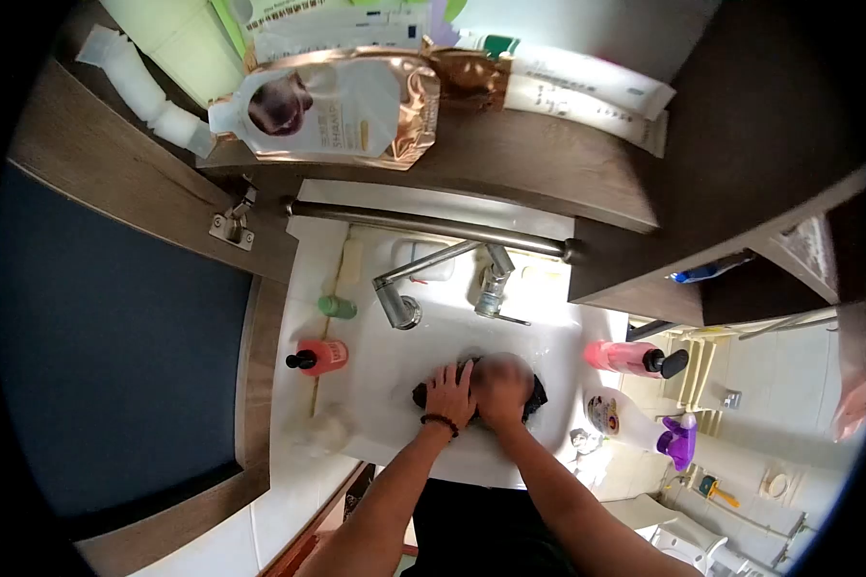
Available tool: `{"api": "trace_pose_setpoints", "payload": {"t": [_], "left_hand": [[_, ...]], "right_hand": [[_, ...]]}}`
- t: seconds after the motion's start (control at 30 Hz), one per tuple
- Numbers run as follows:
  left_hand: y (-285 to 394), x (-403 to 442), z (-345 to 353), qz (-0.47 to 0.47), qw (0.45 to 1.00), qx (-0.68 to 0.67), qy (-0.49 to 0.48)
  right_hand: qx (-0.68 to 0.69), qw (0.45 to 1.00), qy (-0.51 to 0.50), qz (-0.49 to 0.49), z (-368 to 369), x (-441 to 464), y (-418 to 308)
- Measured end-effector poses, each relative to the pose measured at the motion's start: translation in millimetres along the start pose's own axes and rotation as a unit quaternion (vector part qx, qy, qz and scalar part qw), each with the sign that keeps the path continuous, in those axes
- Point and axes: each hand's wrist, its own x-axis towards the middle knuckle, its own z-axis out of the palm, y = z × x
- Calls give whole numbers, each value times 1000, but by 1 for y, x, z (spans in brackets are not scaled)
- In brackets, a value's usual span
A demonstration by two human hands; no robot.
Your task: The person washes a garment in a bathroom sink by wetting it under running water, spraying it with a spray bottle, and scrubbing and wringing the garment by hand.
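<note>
In the sink (pixel 375 423), the left hand (pixel 447 392) is resting, fingers spread, on dark fabric (pixel 539 392); the right hand (pixel 502 387) is blurring, can't tell its grip. Probably soft, slippery if wet, easiest by the edges.

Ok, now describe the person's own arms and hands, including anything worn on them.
Both forearms are bare, with no sleeves in view. The left hand is ungloved, with a dark beaded bracelet around its wrist. The right hand is blurred; its wrist shows no band.
</note>
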Motion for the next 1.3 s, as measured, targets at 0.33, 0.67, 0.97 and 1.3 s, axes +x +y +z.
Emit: {"api": "trace_pose_setpoints", "payload": {"t": [0.33,0.67,0.97,1.3], "left_hand": [[-9,58,2,-25,994,-98,36],[1,1,-19,34,993,69,86],[-16,50,7,-52,992,-22,-117],[-5,9,-30,32,996,-85,6]], "right_hand": [[175,981,-65,47,15,38,19],[55,998,-25,-6,-12,-7,10],[111,972,-187,94,36,21,14],[218,975,3,42,-16,-1,3]]}}
